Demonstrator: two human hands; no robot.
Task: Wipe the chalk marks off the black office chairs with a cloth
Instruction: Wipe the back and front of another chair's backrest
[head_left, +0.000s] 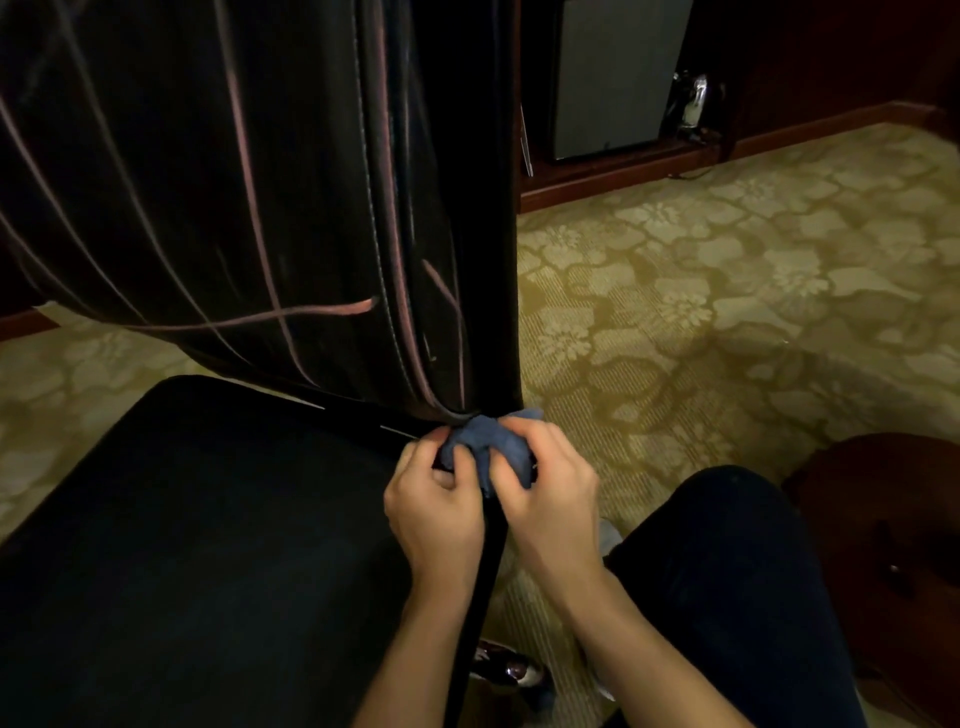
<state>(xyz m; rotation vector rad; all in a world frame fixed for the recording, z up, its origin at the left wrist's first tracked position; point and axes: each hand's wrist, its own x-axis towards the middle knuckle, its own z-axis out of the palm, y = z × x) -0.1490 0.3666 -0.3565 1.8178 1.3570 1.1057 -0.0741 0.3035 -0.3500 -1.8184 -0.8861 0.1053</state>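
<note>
A black office chair fills the left half of the view. Its backrest (208, 182) is streaked with several pink chalk lines, and its seat (197, 545) lies below, dark and unmarked. A bunched blue cloth (485, 444) sits at the lower right corner of the backrest. My left hand (434, 506) pinches the cloth's left side with curled fingers. My right hand (550, 491) grips its right side. Both hands meet just above the seat's right edge.
Patterned beige carpet (727, 286) covers the floor to the right. A dark wooden cabinet with a grey panel (613, 78) stands at the back. My knee in dark trousers (727, 582) is at the lower right, beside a dark round object (893, 519).
</note>
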